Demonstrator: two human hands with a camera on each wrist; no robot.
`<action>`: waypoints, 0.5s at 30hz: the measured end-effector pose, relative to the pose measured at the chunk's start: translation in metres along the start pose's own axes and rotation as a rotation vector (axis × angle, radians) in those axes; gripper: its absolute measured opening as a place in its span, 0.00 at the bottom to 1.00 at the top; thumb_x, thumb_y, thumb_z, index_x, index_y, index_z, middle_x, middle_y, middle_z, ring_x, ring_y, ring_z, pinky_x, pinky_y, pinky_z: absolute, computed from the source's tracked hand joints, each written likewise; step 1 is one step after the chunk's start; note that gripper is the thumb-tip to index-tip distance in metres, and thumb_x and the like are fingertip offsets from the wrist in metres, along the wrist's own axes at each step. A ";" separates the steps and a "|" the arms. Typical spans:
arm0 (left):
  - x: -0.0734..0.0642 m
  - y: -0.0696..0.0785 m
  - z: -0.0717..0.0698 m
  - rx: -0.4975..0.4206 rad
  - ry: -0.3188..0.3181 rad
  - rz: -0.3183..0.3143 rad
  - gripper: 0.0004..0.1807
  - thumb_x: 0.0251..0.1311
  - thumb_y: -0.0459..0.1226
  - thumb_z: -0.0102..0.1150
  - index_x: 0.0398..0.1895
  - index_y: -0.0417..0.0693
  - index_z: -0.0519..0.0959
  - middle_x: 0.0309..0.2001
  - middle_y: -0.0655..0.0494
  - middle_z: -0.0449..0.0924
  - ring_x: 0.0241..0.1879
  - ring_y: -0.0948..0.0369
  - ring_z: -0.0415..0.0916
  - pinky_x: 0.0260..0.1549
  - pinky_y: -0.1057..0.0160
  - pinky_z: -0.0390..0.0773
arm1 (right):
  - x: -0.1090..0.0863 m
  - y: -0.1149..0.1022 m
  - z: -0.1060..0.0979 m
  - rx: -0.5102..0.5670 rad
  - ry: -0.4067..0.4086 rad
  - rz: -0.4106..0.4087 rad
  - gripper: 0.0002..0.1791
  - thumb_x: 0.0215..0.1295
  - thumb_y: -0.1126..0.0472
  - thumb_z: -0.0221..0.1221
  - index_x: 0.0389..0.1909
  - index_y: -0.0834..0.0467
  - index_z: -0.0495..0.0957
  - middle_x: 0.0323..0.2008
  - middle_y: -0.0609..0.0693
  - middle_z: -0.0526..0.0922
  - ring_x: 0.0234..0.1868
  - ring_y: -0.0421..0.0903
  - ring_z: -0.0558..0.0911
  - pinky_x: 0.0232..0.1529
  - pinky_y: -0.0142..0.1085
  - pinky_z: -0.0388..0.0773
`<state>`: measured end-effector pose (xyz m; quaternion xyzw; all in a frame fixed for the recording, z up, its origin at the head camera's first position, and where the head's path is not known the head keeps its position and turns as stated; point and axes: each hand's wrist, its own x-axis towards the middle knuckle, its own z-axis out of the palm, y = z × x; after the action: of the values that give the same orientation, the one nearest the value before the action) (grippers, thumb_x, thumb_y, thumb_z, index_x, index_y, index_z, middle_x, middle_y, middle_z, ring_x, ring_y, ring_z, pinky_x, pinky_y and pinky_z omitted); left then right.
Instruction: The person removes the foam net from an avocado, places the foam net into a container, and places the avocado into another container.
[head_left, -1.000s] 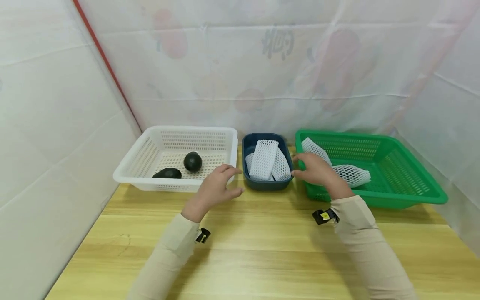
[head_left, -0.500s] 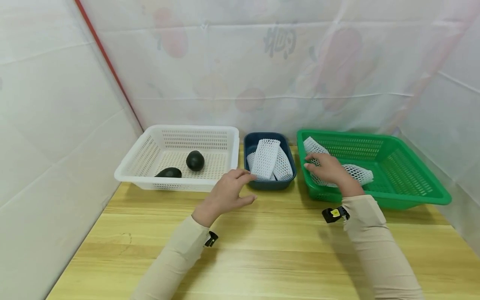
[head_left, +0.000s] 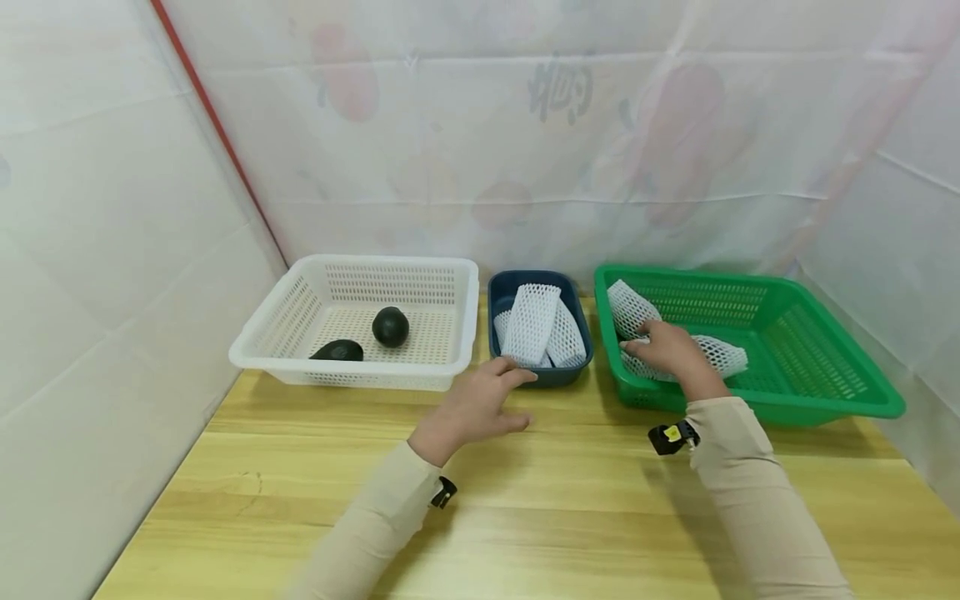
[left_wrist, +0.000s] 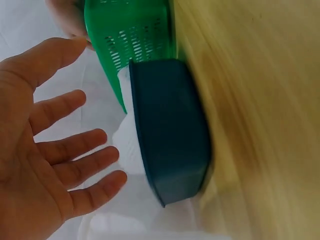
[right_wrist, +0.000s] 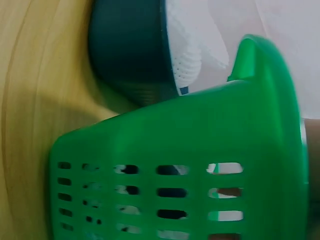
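My left hand (head_left: 474, 406) hovers in front of the small dark blue bin (head_left: 551, 379), its fingers and thumb spread and holding nothing; the left wrist view shows the bare palm (left_wrist: 30, 170). White foam net sleeves (head_left: 531, 321) lie in that bin. My right hand (head_left: 673, 350) reaches into the left end of the green basket (head_left: 813, 408), fingers bent downward over a white foam net sleeve (head_left: 637, 365). Whether they grip it is hidden. Another foam net sleeve (head_left: 632, 307) lies behind that hand, and a rounded one (head_left: 723, 357) to its right.
At the left stands a white basket (head_left: 360, 377) with two dark avocados, one upright-looking avocado (head_left: 391, 327) and one lying avocado (head_left: 339, 350). All containers stand along the back of the wooden table (head_left: 540, 517). A pale printed sheet (head_left: 450, 133) hangs behind.
My left hand has moved right and toward me, from beside the white basket to before the blue bin. My right hand has moved right, from the green basket's left rim down into it.
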<state>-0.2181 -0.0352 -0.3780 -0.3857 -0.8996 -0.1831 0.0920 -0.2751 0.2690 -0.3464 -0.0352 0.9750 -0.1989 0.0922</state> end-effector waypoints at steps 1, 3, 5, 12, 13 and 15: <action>0.001 0.001 0.002 0.001 -0.014 -0.014 0.29 0.52 0.49 0.65 0.57 0.49 0.75 0.50 0.53 0.72 0.46 0.58 0.71 0.43 0.63 0.73 | 0.000 0.000 0.001 -0.001 -0.010 0.011 0.35 0.68 0.49 0.49 0.62 0.74 0.59 0.58 0.74 0.63 0.54 0.71 0.66 0.47 0.59 0.67; 0.003 0.003 0.006 -0.007 -0.033 -0.035 0.29 0.52 0.50 0.65 0.57 0.50 0.74 0.50 0.53 0.72 0.46 0.59 0.71 0.43 0.63 0.73 | 0.001 0.002 0.003 0.002 -0.030 0.034 0.36 0.68 0.49 0.49 0.64 0.75 0.56 0.59 0.75 0.61 0.55 0.72 0.63 0.48 0.60 0.66; 0.004 0.003 0.009 -0.010 -0.044 -0.048 0.30 0.52 0.51 0.65 0.58 0.50 0.74 0.50 0.53 0.72 0.45 0.59 0.71 0.44 0.63 0.72 | 0.002 0.004 0.004 0.009 -0.046 0.055 0.37 0.68 0.49 0.49 0.65 0.74 0.54 0.59 0.76 0.59 0.56 0.74 0.61 0.49 0.61 0.65; 0.010 0.003 0.021 -0.042 -0.098 -0.079 0.30 0.52 0.51 0.65 0.57 0.50 0.74 0.51 0.53 0.72 0.48 0.58 0.70 0.46 0.62 0.71 | 0.010 0.010 0.006 0.011 -0.084 0.085 0.40 0.65 0.52 0.51 0.65 0.77 0.49 0.60 0.78 0.55 0.56 0.76 0.58 0.51 0.62 0.62; 0.011 0.003 0.023 -0.045 -0.114 -0.086 0.30 0.52 0.51 0.64 0.57 0.50 0.74 0.52 0.53 0.72 0.49 0.58 0.70 0.47 0.62 0.71 | 0.011 0.010 0.007 0.004 -0.087 0.088 0.40 0.65 0.52 0.51 0.65 0.76 0.48 0.60 0.78 0.55 0.57 0.76 0.56 0.52 0.62 0.61; 0.012 0.002 0.027 -0.056 -0.155 -0.106 0.31 0.52 0.52 0.65 0.58 0.50 0.74 0.53 0.52 0.72 0.51 0.57 0.70 0.48 0.61 0.71 | 0.014 0.010 0.007 -0.010 -0.102 0.090 0.39 0.65 0.53 0.51 0.66 0.75 0.48 0.61 0.77 0.53 0.58 0.78 0.52 0.53 0.63 0.57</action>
<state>-0.2256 -0.0148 -0.3978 -0.3528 -0.9177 -0.1823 0.0017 -0.2875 0.2737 -0.3588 -0.0019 0.9707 -0.1875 0.1502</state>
